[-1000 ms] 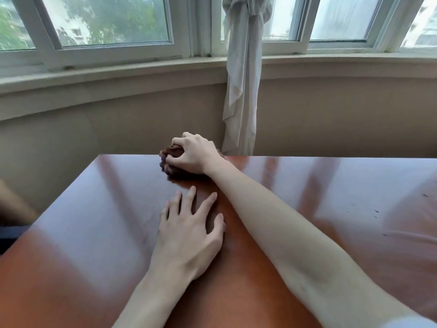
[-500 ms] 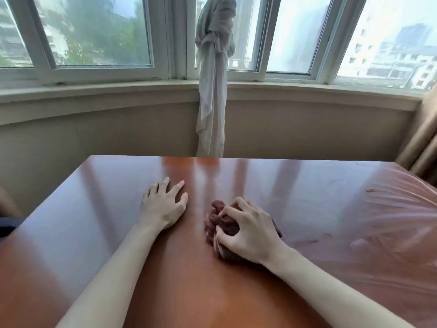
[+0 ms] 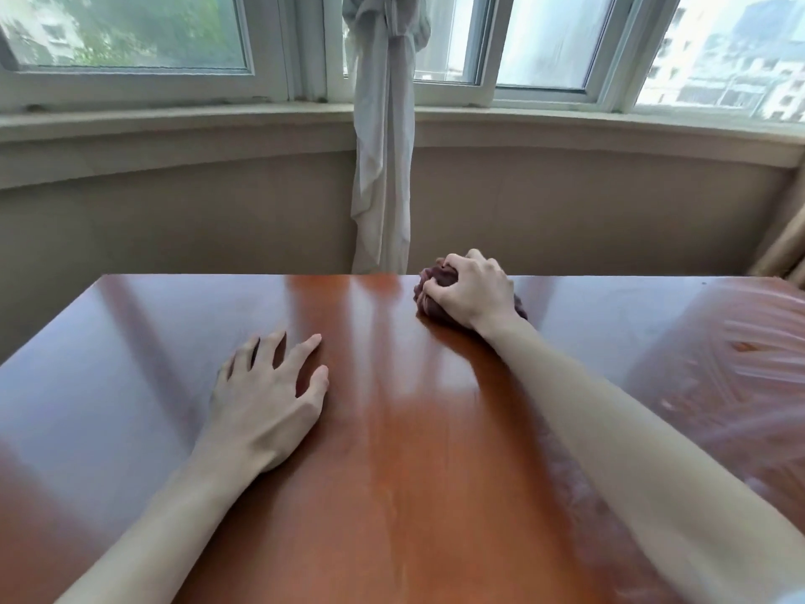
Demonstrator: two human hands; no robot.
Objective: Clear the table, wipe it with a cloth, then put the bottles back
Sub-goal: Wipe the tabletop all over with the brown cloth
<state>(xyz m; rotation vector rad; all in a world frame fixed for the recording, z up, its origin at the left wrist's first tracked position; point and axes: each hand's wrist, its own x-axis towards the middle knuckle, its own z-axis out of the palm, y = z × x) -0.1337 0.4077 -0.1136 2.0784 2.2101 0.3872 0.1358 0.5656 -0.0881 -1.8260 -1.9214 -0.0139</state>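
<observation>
A glossy reddish-brown table (image 3: 392,451) fills the lower view. My right hand (image 3: 472,292) grips a bunched dark maroon cloth (image 3: 435,285) and presses it on the table at its far edge, right of centre. My left hand (image 3: 265,398) rests flat on the table with fingers spread, left of centre and nearer to me. No bottles are in view.
A knotted pale curtain (image 3: 383,167) hangs from the window down behind the table's far edge. A beige wall and window sill (image 3: 566,128) curve behind the table. Clear plastic film (image 3: 749,355) covers the table's right end. A tan curtain edge (image 3: 784,250) shows at far right.
My right hand has slid the cloth from the middle of the table out to the far edge. My left hand has stayed flat on the table.
</observation>
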